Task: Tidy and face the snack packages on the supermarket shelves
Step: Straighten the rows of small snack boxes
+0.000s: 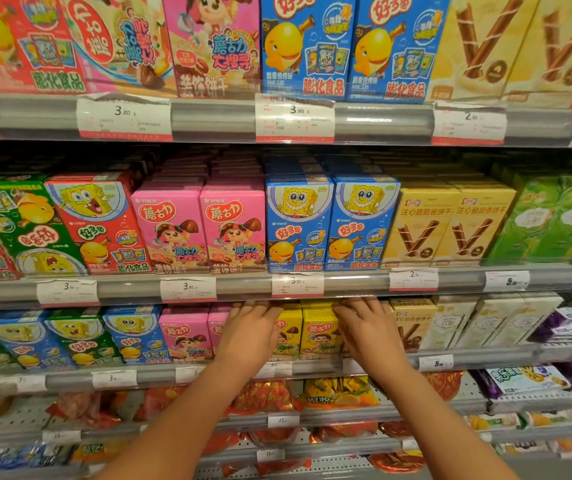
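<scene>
Two yellow snack boxes (314,332) stand side by side on the third shelf down, straight ahead. My left hand (249,332) lies flat against the left side of this pair, covering part of the left box. My right hand (367,330) presses on the right side of the pair, fingers reaching under the shelf rail above. Both hands bracket the boxes between them. Pink boxes (187,336) stand just left of my left hand, and a pale yellow wafer-roll box (411,327) stands just right of my right hand.
The shelf above holds pink boxes (201,226), blue boxes (329,223) and yellow wafer-roll boxes (447,226) in neat rows. A shelf rail with price tags (296,284) runs just over my fingers. Red and orange bags (270,394) lie on the shelves below my forearms.
</scene>
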{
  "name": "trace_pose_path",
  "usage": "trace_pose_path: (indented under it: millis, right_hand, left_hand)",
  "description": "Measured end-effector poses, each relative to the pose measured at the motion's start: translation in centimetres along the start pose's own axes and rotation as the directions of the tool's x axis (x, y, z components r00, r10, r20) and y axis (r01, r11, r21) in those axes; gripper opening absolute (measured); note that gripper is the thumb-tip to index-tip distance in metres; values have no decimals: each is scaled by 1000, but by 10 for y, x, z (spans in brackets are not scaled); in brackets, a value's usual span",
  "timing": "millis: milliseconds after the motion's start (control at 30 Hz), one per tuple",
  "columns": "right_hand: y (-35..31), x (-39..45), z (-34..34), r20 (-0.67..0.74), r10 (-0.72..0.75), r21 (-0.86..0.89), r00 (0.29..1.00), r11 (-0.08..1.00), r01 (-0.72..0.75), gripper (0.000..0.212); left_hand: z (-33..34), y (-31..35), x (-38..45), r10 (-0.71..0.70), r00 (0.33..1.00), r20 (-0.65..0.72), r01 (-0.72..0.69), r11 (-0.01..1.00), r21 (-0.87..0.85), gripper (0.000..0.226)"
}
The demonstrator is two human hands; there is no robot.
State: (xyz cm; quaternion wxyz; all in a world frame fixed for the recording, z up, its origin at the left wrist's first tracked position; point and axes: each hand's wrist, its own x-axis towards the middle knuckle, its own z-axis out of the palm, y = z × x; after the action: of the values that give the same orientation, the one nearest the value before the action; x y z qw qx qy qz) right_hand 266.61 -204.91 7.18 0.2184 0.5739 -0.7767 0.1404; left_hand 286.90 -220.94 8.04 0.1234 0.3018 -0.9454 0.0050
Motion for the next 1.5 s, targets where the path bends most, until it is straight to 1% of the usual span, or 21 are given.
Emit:
trace_pose_path:
  millis: [167, 233, 267, 333, 400, 467, 567, 633, 733, 833, 900, 1000, 1100, 1167, 1267, 1333, 1400, 1433, 1500]
  right_hand:
    - [-12, -4, -12, 75, 51, -7, 996, 999, -51, 49]
    - [-22, -12, -14, 61, 51, 36, 997, 998, -53, 48]
    - [-28, -16, -15, 33, 35, 84, 999, 996, -38, 46]
    - [-43, -22, -18, -32, -27, 186, 999, 982, 32, 42]
    - [-63, -22, -24, -94, -110, 231, 990, 964, 129, 39]
    - [-86, -15, -34, -137, -165, 242, 977, 951, 195, 36]
    - [-121, 2, -48, -182, -189, 256, 965, 938, 232, 39]
    - [-142, 14, -55, -189, -203, 239, 961, 939, 246, 47]
    - [-168, 25, -57, -149, -211, 178, 966, 955, 236, 62]
    - [-186, 31, -54, -33, -146, 116, 989, 982, 149, 74]
    - [-194, 31, -49, 10, -88, 102, 996, 991, 86, 80]
    - [-201, 31, -41, 17, -37, 82, 999, 996, 36, 83]
    - [-207, 32, -34, 3, 12, 72, 1000, 997, -12, 84]
    - [-214, 34, -32, -3, 47, 74, 999, 996, -46, 84]
    - [-226, 34, -32, -1, 89, 69, 996, 994, -89, 83]
    - [-233, 31, -31, -7, 110, 68, 994, 992, -110, 81]
    - [-239, 30, -31, -42, 125, 96, 991, 988, -120, 74]
    - [-244, 30, -30, -69, 108, 128, 992, 987, -99, 68]
    - [-256, 29, -26, -114, -2, 205, 993, 979, 25, 54]
  left_hand:
    - [1, 7, -22, 39, 999, 3, -39, 999, 27, 61]
    - [-4, 10, -29, 20, 1000, -5, -20, 999, -45, 61]
    - [-8, 10, -35, 14, 999, -29, -17, 995, -101, 59]
    - [-16, 7, -51, 40, 988, -147, -65, 982, -175, 50]
    - [-22, -3, -68, 55, 948, -314, -123, 972, -202, 41]
    - [-28, -18, -80, 21, 902, -431, -126, 968, -217, 34]
    - [-39, -45, -92, -54, 842, -537, -86, 969, -232, 31]
    - [-48, -65, -99, -81, 814, -575, -73, 968, -241, 31]
    - [-58, -98, -112, -153, 800, -580, -4, 966, -259, 35]
    - [-65, -133, -126, -201, 794, -573, 78, 970, -232, 43]
    - [-69, -157, -137, -227, 802, -553, 121, 968, -221, 48]
    - [-73, -194, -154, -288, 800, -526, 207, 956, -209, 55]
    - [-71, -237, -168, -337, 780, -527, 295, 941, -165, 60]
    - [-72, -267, -174, -353, 790, -501, 344, 932, -115, 65]
    - [-72, -302, -176, -415, 810, -413, 427, 902, -67, 77]
    - [-69, -314, -176, -431, 825, -365, 442, 895, -59, 87]
    - [-67, -319, -176, -425, 839, -339, 433, 900, -55, 93]
    - [-67, -321, -176, -424, 842, -335, 430, 901, -58, 94]
    - [-68, -321, -177, -430, 838, -336, 435, 898, -65, 95]
